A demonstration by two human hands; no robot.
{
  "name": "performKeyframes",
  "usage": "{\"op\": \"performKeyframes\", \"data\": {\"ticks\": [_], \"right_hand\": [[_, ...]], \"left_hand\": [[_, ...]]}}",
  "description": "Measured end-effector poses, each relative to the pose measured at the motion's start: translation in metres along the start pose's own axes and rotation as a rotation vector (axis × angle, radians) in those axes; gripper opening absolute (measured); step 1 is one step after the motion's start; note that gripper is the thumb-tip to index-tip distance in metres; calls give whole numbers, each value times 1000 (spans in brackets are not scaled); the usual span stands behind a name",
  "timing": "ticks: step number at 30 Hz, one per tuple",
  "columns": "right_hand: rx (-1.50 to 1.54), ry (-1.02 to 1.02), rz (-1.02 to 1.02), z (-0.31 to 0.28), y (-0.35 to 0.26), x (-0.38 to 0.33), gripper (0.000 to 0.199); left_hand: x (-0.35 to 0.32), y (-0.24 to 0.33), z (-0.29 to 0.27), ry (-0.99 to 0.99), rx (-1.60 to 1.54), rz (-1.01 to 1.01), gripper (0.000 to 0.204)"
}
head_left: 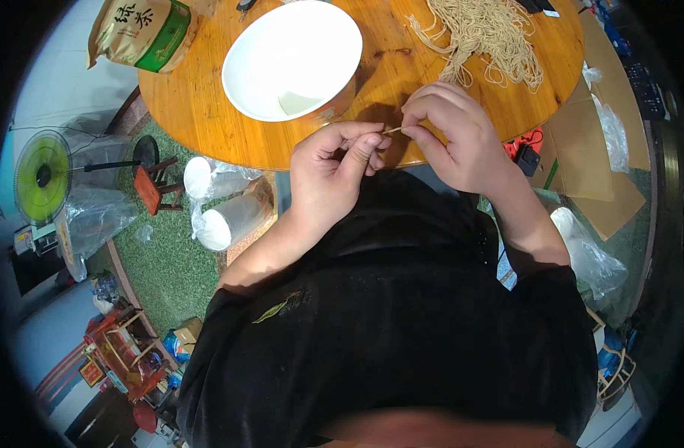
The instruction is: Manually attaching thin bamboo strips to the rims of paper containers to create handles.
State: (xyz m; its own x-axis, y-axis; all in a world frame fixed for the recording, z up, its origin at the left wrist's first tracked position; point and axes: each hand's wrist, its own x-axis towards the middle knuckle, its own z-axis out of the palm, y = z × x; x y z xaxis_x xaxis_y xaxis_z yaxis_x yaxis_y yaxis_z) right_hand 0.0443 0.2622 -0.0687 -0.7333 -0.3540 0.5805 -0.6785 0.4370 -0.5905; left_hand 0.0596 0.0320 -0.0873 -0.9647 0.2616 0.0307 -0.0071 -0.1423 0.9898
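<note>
Head view, looking down. Both hands are raised over the near edge of the round, varnished wooden table [200, 104]. The left hand [333, 175] and the right hand [457, 138] meet at a short, thin, pale strand [392, 130], which spans the small gap between them. The left thumb and forefinger are pinched shut on one end of the strand; the remaining left fingers are curled into the palm. The right thumb and forefinger are pinched shut on the other end, with the other right fingers bent over.

The strand is held just above the table edge, near the large white round bowl [293, 60], which stands on the table to the left of the hands. A loose heap of pale tan strands [484, 33] lies on the table beyond the right hand, apart from it. A tan and green paper packet [141, 31] rests at the table's far left edge.

On the floor left of the table: a green-bladed electric fan [43, 175], a small red wooden stool [151, 187] and clear plastic bags [222, 205]. Flattened brown cardboard [599, 160] lies to the right.
</note>
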Motion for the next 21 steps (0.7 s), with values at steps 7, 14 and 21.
{"op": "performKeyframes", "data": {"ticks": [7,14,21], "right_hand": [[92,37,127,30,-19,-9,25],[-301,18,43,26,45,-12,29],[-425,-172,516,-27,120,-7,62]], "left_hand": [[-1,-2,-18,-10,635,331,15],[-6,10,-23,8,720,500,13],[-23,25,-43,56,595,575,4]]}}
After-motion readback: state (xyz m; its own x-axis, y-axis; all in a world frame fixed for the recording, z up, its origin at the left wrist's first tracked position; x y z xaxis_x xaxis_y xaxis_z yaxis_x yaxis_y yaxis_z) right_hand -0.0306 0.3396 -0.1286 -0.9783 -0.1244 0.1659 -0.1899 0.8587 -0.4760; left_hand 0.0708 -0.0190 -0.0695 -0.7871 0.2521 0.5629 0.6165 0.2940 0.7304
